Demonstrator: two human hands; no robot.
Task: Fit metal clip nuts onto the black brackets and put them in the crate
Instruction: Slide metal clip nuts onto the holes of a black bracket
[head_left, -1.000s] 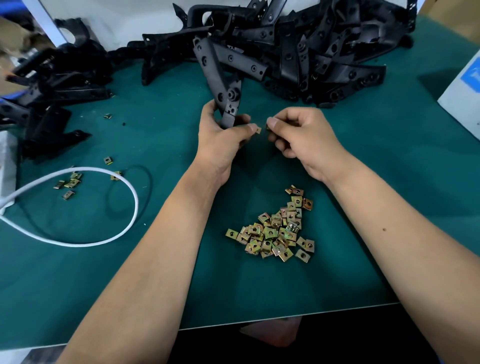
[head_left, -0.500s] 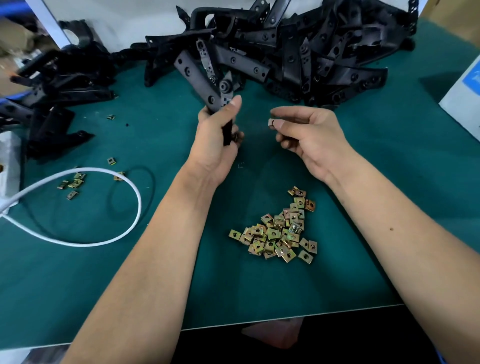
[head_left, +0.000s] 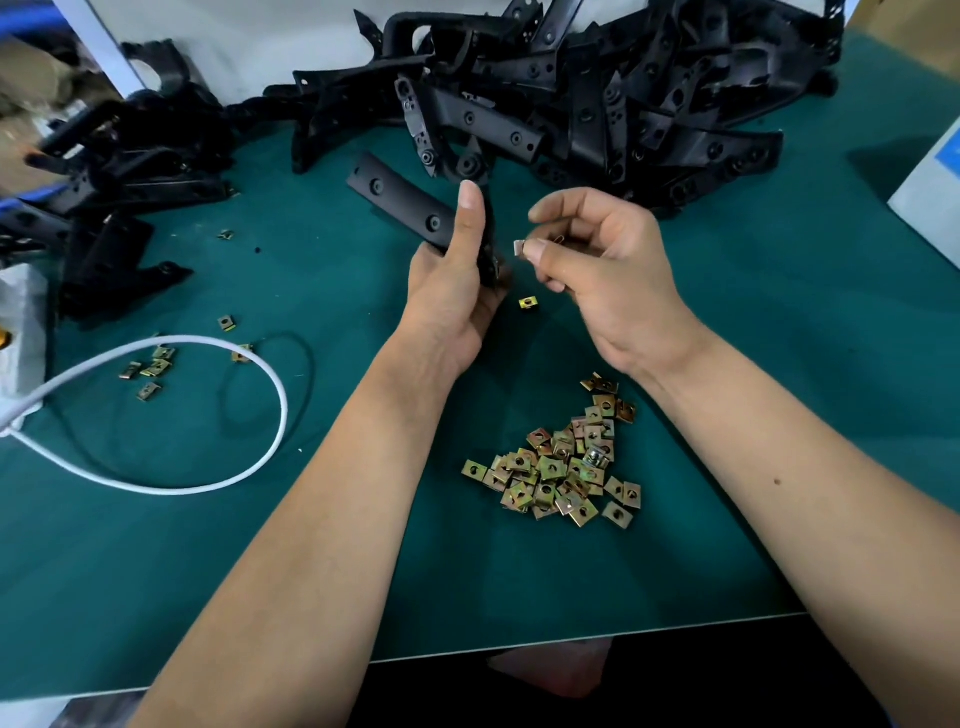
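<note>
Here, view: looking down from head height at 2 bare forearms over a green work mat (head_left: 208, 571).
Left hand: the left hand (head_left: 453, 291) grips a black bracket (head_left: 402, 205), fingers curled round its near end and the thumb stretched straight up along its edge.
Held bracket: a long flat bar with round holes, angled up and away to the left, its far end above the mat.
Right hand: the right hand (head_left: 602, 260) pinches 1 metal clip nut (head_left: 519, 247) between thumb and forefinger, the other fingers curled in; whether they hold more nuts cannot be told.
Gap: the pinched nut sits just beside the bracket's near end, not touching it.
Loose nut: 1 single clip nut (head_left: 528, 302) lies on the mat between the 2 hands, nearer the viewer.
Nut pile: a heap of brass-coloured clip nuts (head_left: 563, 462) lies on the mat between the forearms, below the right wrist.
Bracket stock: a large tangled pile of black brackets (head_left: 623, 104) fills the far side of the mat; a smaller heap (head_left: 119, 208) sits at the far left.
Other items: a white cable (head_left: 249, 462) loops across the left of the mat, with a few scattered nuts (head_left: 150, 366) inside and near the loop.
Right edge: a pale box corner (head_left: 930, 192) shows.
</note>
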